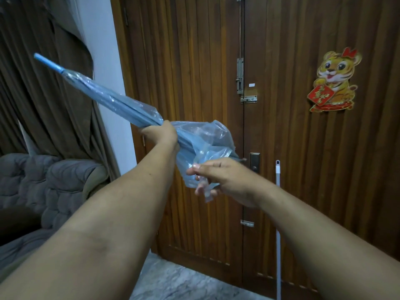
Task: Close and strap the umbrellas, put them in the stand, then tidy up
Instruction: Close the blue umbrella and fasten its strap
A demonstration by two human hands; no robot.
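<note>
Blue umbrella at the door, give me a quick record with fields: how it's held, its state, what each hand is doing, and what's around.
umbrella: blue umbrella, folded, tip pointing up and to the left
canopy state: lower canopy folds loose and bunched, not wrapped tight; no strap visible
left hand: left hand grips the umbrella around its middle
right hand: right hand pinches the loose canopy edge near the handle end
behind: wooden door with tiger decoration
right of hands: white pole leaning on the door
left: brown curtain, grey sofa
</note>
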